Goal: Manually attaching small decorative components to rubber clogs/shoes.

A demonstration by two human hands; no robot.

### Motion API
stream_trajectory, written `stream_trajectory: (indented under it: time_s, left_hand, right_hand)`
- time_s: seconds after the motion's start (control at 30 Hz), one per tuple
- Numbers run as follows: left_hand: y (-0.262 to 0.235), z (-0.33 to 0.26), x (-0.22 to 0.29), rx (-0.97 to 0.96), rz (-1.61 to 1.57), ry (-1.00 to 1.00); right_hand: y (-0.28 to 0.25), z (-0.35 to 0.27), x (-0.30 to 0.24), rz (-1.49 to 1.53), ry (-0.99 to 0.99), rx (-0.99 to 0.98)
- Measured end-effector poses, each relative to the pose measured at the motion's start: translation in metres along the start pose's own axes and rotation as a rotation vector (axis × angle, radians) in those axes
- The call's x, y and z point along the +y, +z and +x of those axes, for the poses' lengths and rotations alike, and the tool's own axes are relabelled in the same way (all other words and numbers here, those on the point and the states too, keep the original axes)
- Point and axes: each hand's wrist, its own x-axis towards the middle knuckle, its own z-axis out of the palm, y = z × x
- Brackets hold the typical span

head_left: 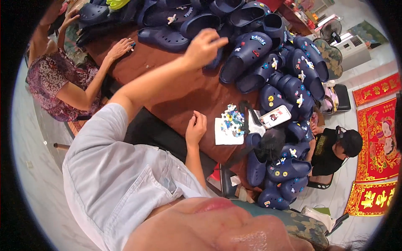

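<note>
White sheet [224,136] w/ small charms [233,121] sits just beside R hand [196,126], fingers curled in, contents can't tell. Farther out, L hand [204,48] pinches 1 navy clog [246,54] in the pile on brown table [184,92]. Prob. light, bendy foam; grip at the heel rim.

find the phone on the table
In the head view the phone lies right of centre, on the dark blue clogs, just right of the white sheet that holds small coloured charms.
</note>
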Motion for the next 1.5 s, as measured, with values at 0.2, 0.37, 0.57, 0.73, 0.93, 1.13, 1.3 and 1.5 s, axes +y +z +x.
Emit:
stream_trajectory:
  time_s: [0.2, 0.37, 0.57, 0.73, 0.93, 1.13, 1.3, 1.5]
  left_hand:
    - [0.002, 0.069, -0.173, 0.131, 0.288, -0.518]
    - [0.023, 0.156, -0.200, -0.135, 0.025, -1.043]
    - [0.058, 0.169, -0.220, -0.154, -0.425, -1.363]
    - [0.050, 0.151, -0.260, 0.273, -0.720, -1.454]
    - [-0.014, 0.105, -0.191, 0.217, -1.053, -1.211]
    - [-0.155, -0.036, -0.037, 0.023, -0.947, -1.253]
    - [-0.209, -0.137, 0.063, -0.073, -0.997, -1.585]
    - [-0.216, -0.174, 0.087, -0.129, -0.952, -1.721]
  right_hand:
    - [0.002, -0.001, -0.001, -0.069, -0.089, -0.043]
    - [0.001, -0.002, 0.006, -0.128, -0.073, -0.002]
    - [0.001, 0.000, 0.001, -0.206, -0.084, 0.005]
    - [0.004, 0.001, -0.003, -0.193, -0.129, -0.033]
    - [0.001, 0.000, -0.001, -0.237, -0.099, -0.021]
    - [0.002, -0.004, -0.001, -0.252, -0.099, -0.034]
    - [0.003, 0.003, -0.004, -0.247, -0.146, -0.047]
    - [0.003, 0.005, -0.004, -0.303, -0.142, -0.065]
